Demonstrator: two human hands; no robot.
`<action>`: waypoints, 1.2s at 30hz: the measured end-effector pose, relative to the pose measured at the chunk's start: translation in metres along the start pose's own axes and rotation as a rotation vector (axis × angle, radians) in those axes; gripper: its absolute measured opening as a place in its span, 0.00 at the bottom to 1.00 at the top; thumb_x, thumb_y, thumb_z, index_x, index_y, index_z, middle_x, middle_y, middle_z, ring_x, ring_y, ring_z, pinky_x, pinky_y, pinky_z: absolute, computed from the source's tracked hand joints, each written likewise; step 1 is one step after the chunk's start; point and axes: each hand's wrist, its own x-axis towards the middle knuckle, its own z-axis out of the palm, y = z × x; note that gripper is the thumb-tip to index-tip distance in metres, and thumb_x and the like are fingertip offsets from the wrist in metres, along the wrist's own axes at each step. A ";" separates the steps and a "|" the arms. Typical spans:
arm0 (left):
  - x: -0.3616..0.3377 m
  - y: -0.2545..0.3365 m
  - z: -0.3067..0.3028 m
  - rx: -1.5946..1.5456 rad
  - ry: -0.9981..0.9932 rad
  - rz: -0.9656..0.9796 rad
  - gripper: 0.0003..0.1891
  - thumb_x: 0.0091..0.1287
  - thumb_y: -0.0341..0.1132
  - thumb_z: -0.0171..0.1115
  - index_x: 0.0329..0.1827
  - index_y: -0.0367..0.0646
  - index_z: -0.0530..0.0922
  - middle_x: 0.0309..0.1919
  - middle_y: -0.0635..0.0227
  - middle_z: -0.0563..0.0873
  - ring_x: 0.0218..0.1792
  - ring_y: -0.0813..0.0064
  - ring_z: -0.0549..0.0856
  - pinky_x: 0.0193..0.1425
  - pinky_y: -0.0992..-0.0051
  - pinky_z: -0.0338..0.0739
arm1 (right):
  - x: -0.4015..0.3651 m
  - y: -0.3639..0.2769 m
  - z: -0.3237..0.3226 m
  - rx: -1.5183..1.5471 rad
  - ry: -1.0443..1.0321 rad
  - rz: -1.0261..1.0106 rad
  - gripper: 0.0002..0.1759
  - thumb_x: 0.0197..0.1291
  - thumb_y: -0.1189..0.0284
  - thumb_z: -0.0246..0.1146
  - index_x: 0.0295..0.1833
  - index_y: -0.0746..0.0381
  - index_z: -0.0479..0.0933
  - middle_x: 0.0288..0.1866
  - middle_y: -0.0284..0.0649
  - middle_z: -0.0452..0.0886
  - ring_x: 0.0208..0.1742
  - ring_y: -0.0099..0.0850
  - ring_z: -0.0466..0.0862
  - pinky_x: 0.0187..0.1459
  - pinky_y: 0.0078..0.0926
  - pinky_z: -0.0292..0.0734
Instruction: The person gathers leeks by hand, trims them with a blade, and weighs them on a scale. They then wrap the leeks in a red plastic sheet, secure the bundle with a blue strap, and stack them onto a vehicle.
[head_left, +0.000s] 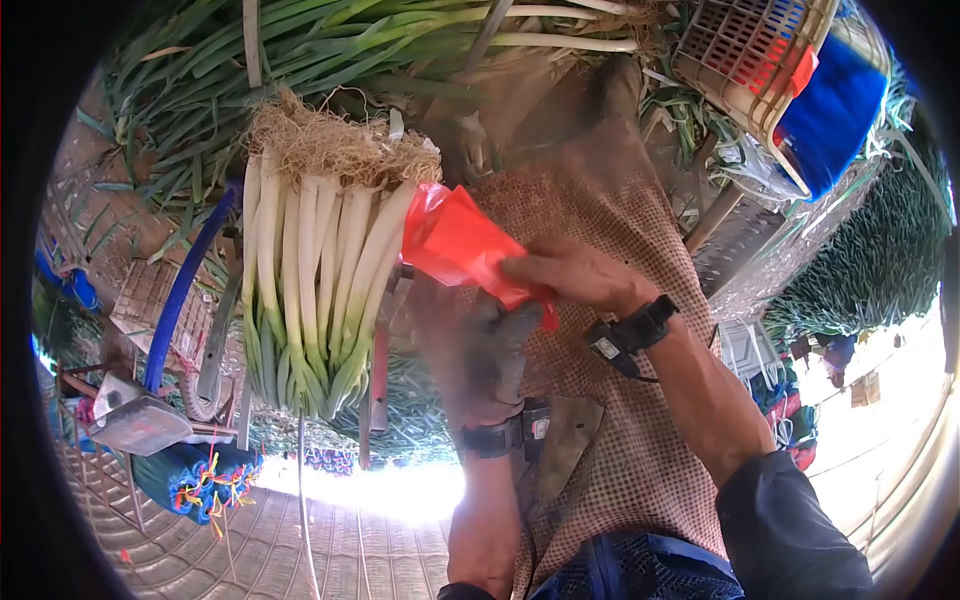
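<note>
A piece of thin red plastic film [455, 235] stretches from my right hand toward the leeks, its far end overlapping the rightmost stalks in this view. My right hand [580, 275], bare and with a strapped device at the wrist, is closed on the film's near end. Just below it, my left hand [490, 350] wears a dark grey glove and is smeared by motion; its fingertips come up at the film's lower edge. To the left, a row of leeks [325, 250] lies side by side, white shanks and matted roots at the top, green ends below.
Loose leeks [330, 50] are heaped at the top. A plastic basket [745, 45] with red plastic in it stands at upper right by a blue container [835, 120]. A blue curved bar [190, 290] and bundled blue-green rolls [195, 475] are at left. A brown dotted apron [610, 430] covers my lap.
</note>
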 end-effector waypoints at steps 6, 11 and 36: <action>0.002 -0.007 -0.004 -0.029 0.006 0.012 0.21 0.67 0.36 0.63 0.62 0.38 0.76 0.57 0.66 0.81 0.57 0.70 0.80 0.65 0.68 0.73 | 0.026 0.018 -0.001 0.291 0.359 -0.135 0.19 0.72 0.64 0.58 0.52 0.70 0.82 0.44 0.38 0.88 0.40 0.31 0.87 0.45 0.33 0.81; 0.008 -0.008 -0.006 -0.051 0.016 0.036 0.24 0.69 0.38 0.63 0.65 0.39 0.74 0.60 0.66 0.79 0.60 0.69 0.78 0.68 0.67 0.72 | 0.027 0.031 -0.026 -0.082 0.700 -0.722 0.12 0.69 0.73 0.60 0.53 0.67 0.81 0.46 0.43 0.86 0.47 0.32 0.87 0.48 0.30 0.85; 0.093 0.005 0.010 0.142 -0.636 0.110 0.46 0.56 0.35 0.76 0.80 0.39 0.65 0.74 0.58 0.72 0.72 0.63 0.74 0.72 0.64 0.73 | -0.015 0.015 -0.090 1.074 -0.004 -0.130 0.18 0.78 0.66 0.57 0.60 0.71 0.74 0.54 0.46 0.86 0.50 0.34 0.89 0.53 0.35 0.89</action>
